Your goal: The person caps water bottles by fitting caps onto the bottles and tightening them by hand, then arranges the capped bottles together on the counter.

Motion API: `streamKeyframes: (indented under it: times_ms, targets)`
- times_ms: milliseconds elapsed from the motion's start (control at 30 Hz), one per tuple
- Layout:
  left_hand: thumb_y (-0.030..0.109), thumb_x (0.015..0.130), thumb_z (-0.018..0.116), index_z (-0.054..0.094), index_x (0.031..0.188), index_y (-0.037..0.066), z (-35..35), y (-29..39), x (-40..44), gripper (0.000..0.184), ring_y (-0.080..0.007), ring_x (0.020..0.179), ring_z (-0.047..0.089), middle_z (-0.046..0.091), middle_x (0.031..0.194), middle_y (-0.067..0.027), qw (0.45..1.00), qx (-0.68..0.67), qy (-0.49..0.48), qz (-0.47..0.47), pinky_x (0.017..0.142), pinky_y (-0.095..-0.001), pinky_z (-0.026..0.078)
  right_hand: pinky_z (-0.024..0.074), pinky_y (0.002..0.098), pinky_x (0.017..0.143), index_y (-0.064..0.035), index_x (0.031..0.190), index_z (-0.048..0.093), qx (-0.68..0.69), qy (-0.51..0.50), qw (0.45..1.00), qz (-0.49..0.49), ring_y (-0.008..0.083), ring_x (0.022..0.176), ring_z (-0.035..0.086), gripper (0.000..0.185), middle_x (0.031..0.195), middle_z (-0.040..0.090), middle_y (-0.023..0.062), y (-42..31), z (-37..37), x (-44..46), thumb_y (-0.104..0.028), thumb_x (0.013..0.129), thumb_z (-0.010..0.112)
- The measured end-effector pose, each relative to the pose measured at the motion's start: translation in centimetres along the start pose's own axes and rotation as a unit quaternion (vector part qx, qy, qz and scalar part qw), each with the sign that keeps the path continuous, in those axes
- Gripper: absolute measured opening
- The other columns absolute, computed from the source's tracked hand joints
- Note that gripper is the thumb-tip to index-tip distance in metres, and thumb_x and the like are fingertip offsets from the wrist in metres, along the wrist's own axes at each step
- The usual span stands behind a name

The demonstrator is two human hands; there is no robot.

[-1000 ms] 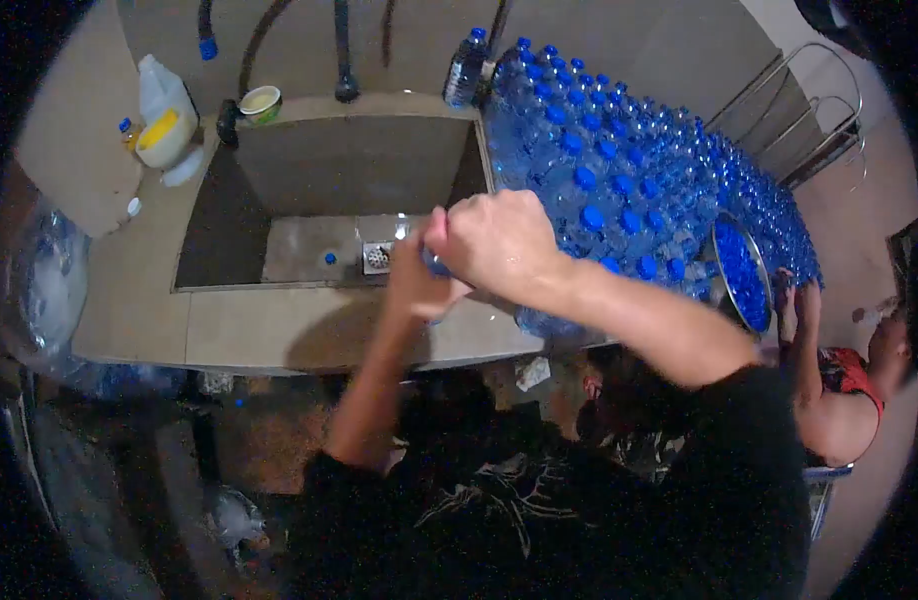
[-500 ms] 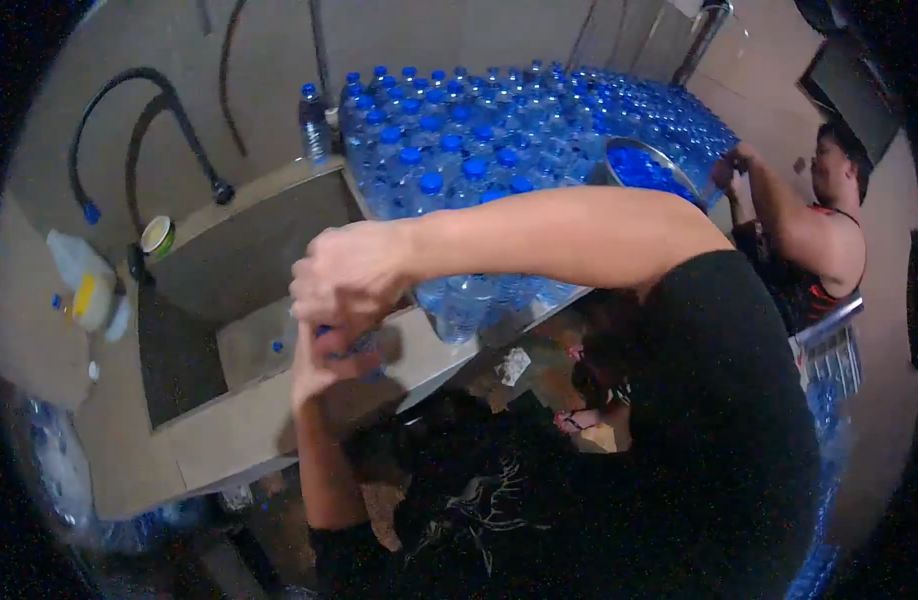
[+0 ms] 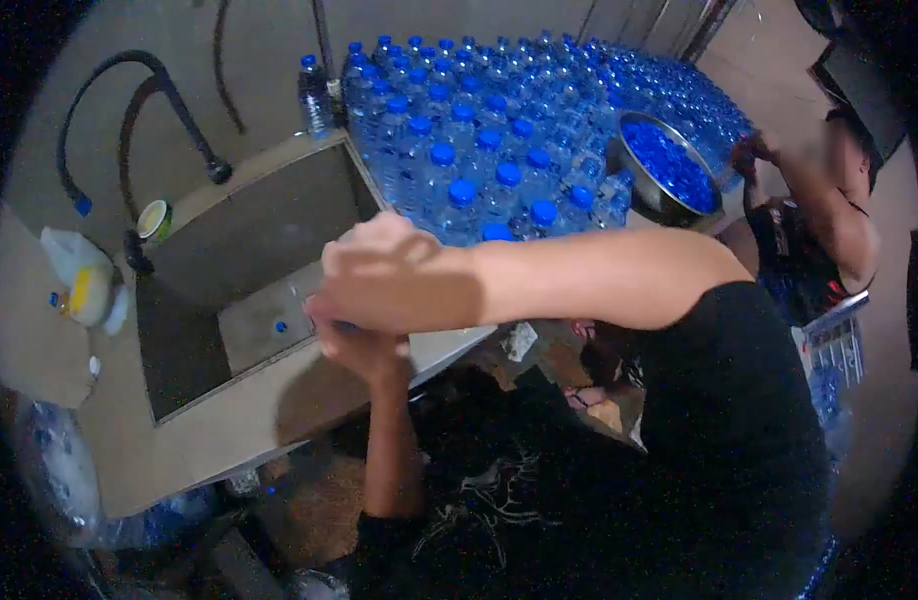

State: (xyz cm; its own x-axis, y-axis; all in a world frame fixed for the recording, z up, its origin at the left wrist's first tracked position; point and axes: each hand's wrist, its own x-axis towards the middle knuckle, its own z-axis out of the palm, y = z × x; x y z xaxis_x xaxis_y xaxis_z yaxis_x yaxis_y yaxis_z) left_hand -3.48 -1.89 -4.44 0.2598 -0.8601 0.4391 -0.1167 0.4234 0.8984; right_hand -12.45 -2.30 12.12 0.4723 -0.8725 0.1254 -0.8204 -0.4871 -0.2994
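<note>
My right hand (image 3: 384,270) is closed over the top of my left hand (image 3: 354,340), above the sink's front ledge. Between them is a small plastic bottle, mostly hidden by my fingers; a bit of its blue cap (image 3: 345,325) shows below my right hand. My left fingers wrap the bottle from underneath, while the right ones curl at its cap end. Behind my right forearm stand many clear water bottles (image 3: 462,205) with blue caps, packed close together. A loose blue cap (image 3: 281,327) lies in the sink (image 3: 249,235).
A metal bowl (image 3: 634,185) full of blue caps sits among the bottles. Nearby, another person (image 3: 814,210) has both hands raised. A black curved faucet (image 3: 169,95), a green-rimmed cup (image 3: 154,222) and a yellow-labelled container (image 3: 91,295) border the sink. A lone bottle (image 3: 316,100) stands at its back corner.
My hands have moved slightly right and turned, with my right hand now covering more of the bottle. The view has shifted, and more of the cap bowl shows.
</note>
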Motion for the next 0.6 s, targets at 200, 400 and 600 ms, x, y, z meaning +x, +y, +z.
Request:
streamKeyframes:
  times_ms: [200,400,600]
  targets:
    - [0.033,0.068,0.087,0.045,0.131,-0.004,-0.2,2.6,1.1,0.085,-0.0320,0.120,0.053,0.051,0.131,-0.0187,0.987,-0.017,-0.018,0.159,0.103,-0.0414,0.041,0.0529,0.0462,0.066,0.0027,0.083,0.067,0.006,0.012,1.000,-0.025,0.0407,0.074,0.066,0.039,0.077,0.066,0.0246,2.7,-2.0,-0.6,-0.037,0.083,0.066]
    - [0.000,0.081,0.074,0.051,0.126,-0.003,-10.3,-1.9,-3.1,0.051,-0.0258,0.119,0.055,0.056,0.125,-0.0178,0.995,-0.010,-0.076,-0.071,0.104,-0.0373,0.042,0.0486,0.0278,0.045,0.0037,0.088,0.070,0.044,0.145,0.969,0.196,0.0147,0.051,0.060,0.030,0.065,0.063,0.0079,4.6,-22.9,-3.9,-0.026,0.087,0.066]
    - [-0.002,0.088,0.065,0.059,0.109,-0.005,-14.9,3.6,-5.0,0.022,-0.0085,0.085,0.051,0.056,0.091,-0.0010,0.987,0.105,0.037,-0.112,0.083,-0.0228,0.043,0.0481,0.0297,0.043,0.0032,0.081,0.070,0.010,0.378,0.913,0.154,0.0151,0.049,0.061,0.029,0.056,0.061,0.0099,17.1,-29.3,-5.7,-0.024,0.086,0.062]
